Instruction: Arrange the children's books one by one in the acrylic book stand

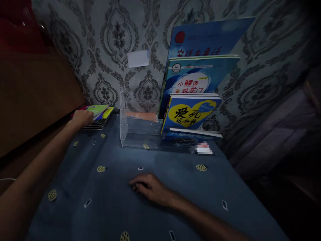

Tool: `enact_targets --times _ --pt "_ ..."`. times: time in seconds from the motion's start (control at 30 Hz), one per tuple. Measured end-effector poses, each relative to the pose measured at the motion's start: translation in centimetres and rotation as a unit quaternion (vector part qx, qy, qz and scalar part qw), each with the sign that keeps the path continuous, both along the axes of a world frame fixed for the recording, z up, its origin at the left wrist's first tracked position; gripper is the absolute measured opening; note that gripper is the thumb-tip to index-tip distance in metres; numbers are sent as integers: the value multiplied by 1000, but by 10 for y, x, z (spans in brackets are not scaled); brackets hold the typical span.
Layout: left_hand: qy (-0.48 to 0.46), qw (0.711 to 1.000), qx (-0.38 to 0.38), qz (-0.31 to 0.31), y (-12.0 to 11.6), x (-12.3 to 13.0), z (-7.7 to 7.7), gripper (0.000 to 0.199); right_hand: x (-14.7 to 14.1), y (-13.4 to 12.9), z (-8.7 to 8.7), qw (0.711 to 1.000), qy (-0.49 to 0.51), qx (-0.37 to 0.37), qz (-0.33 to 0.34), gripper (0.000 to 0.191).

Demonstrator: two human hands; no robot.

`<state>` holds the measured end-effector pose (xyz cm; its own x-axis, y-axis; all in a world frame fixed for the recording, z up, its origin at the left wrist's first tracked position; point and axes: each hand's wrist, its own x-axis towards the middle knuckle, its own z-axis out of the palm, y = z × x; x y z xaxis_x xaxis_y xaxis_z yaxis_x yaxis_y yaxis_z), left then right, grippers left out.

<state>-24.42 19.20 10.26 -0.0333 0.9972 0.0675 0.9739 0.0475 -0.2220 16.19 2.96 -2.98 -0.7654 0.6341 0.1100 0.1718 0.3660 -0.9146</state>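
Note:
My left hand (82, 118) reaches to the far left of the table, its fingers closed on the edge of a thin book with a green cover (99, 109). That book lies on top of a small stack of books (96, 125); whether it is lifted off the stack I cannot tell. My right hand (151, 189) rests on the dark blue tablecloth (170, 167) with nothing in it, fingers loosely bent and a little apart. Ahead of it stands a clear acrylic book rack (122, 124). Several books lean in the rack's right side, among them a blue one with a yellow heart (189, 115).
Behind the rack rises a patterned wall (117, 33) with a white card (137, 58) on it. A brown wooden panel (32, 90) borders the table at left. A small blurred item (204, 148) lies at the rack's right front. Pale fabric (278, 134) hangs at right.

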Motion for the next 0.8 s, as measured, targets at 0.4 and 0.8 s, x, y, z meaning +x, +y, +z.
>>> enact_targets --times 0.4,0.8 --pt "40 997 1 68 -37 4 -22 59 -2 -1 0 1000 10 -10 -4 35" --pt "16 995 11 98 -33 -16 -11 53 -2 -1 -1 1000 12 -14 -2 34"
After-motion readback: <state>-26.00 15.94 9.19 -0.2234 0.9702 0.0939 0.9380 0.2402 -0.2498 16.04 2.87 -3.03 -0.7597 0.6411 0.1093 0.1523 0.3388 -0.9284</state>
